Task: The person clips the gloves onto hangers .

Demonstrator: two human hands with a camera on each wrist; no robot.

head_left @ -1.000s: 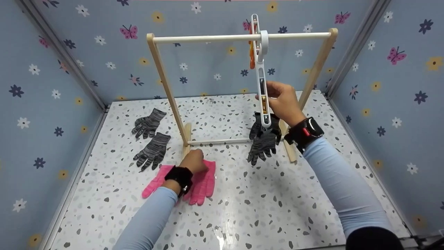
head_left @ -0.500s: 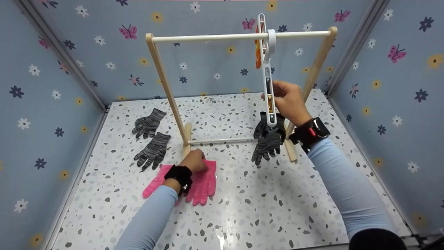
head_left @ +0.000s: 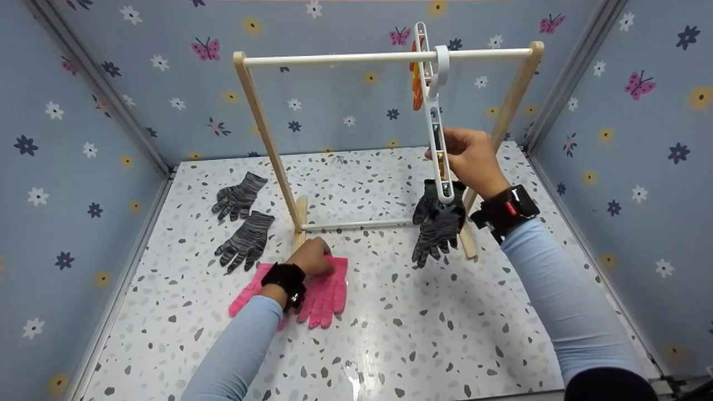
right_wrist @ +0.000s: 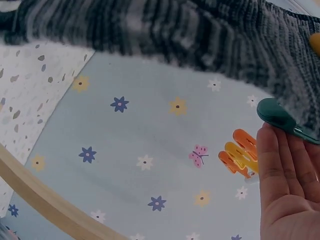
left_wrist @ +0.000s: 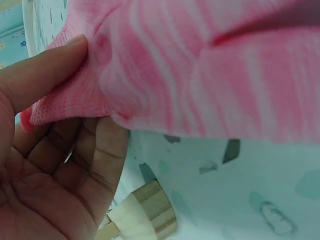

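A white clip hanger [head_left: 436, 128] hangs by its hook from the rack's top bar. Grey-and-black knit gloves [head_left: 437, 234] dangle from its near end. At the hanger's side, my right hand [head_left: 473, 159] holds it among the clips, a fingertip showing past its left edge. The right wrist view has those fingers against a green clip [right_wrist: 277, 114] below the knit cuff. My left hand [head_left: 312, 257] pinches the cuff of a pink glove [head_left: 323, 301] between thumb and fingers; in the left wrist view the pink-and-white knit [left_wrist: 160, 75] fills the upper part.
The wooden rack [head_left: 267, 139] stands on the speckled tabletop [head_left: 379, 289]. Two more grey striped gloves [head_left: 245, 239] lie left of it. Another pink glove [head_left: 250, 289] lies partly under the left forearm. Orange and yellow clips [head_left: 416, 78] hang at the hanger's far end. Patterned walls enclose three sides.
The hanger, with its grey gloves, has shifted right along the bar together with my right hand, mostly in the first half second. My left hand stays at the pink glove.
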